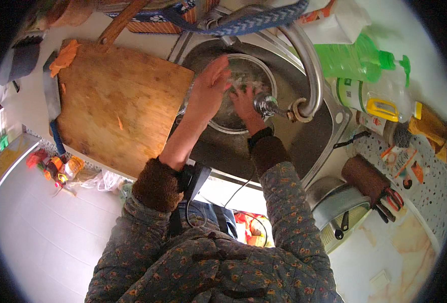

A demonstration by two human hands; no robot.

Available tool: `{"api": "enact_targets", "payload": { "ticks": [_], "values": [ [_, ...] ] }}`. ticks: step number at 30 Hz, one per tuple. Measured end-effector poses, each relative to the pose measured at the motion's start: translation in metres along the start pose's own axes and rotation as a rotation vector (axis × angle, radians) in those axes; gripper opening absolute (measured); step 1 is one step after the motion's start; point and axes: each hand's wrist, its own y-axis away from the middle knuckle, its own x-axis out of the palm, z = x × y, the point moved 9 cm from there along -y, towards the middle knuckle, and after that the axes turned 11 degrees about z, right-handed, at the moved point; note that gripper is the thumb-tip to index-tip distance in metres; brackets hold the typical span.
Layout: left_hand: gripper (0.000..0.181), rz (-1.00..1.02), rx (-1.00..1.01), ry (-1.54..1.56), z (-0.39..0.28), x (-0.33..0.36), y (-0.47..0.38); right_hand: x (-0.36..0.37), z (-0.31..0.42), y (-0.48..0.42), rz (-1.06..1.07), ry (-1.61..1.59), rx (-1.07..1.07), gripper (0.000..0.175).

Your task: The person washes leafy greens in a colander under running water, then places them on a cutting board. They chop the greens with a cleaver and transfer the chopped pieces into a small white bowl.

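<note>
A round metal basin (273, 80) sits in the stainless steel sink (216, 149), with water and bubbles inside. My left hand (213, 85) hovers over the basin's left side, fingers loosely extended and nothing visible in the grasp. Down in the basin, my right hand (245, 103) has its fingers spread at the water. The faucet's spray head (263, 104) hangs right beside my right hand and hides part of it. A curved metal faucet pipe (316, 64) arches over the sink's right side. What lies under the water is too blurred to tell.
Left of the sink lies a wooden cutting board (113, 110) bearing orange scraps (65, 57). A knife (52, 91) rests along its left edge. To the right are a green pump bottle (352, 58), a yellow-handled bottle (371, 98) and a brown utensil holder (365, 176).
</note>
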Motion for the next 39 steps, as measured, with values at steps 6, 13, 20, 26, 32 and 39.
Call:
{"api": "enact_targets", "payload": {
  "ticks": [6, 13, 20, 26, 32, 39],
  "values": [
    [0.032, -0.084, -0.05, -0.087, 0.034, -0.02, 0.02, -0.02, -0.01, 0.017, 0.018, -0.375, 0.077, 0.07],
    [0.036, -0.125, -0.13, -0.194, 0.052, -0.031, 0.022, -0.015, -0.009, 0.022, 0.188, -0.632, 0.041, 0.073],
    [0.042, -0.131, -0.029, -0.084, 0.039, -0.03, 0.011, -0.054, -0.044, 0.032, -0.185, -0.698, -0.163, 0.068],
    [0.044, -0.062, 0.094, -0.06, 0.014, -0.014, 0.0, -0.057, -0.067, 0.083, -0.222, -0.997, -0.235, 0.05],
    [0.045, -0.09, 0.181, 0.003, -0.002, -0.018, -0.012, -0.019, -0.096, 0.041, -0.175, -1.557, -0.001, 0.064],
    [0.048, -0.07, 0.123, -0.06, -0.002, -0.017, -0.005, -0.024, -0.014, 0.011, -0.075, -0.259, 0.091, 0.076]
  ]
}}
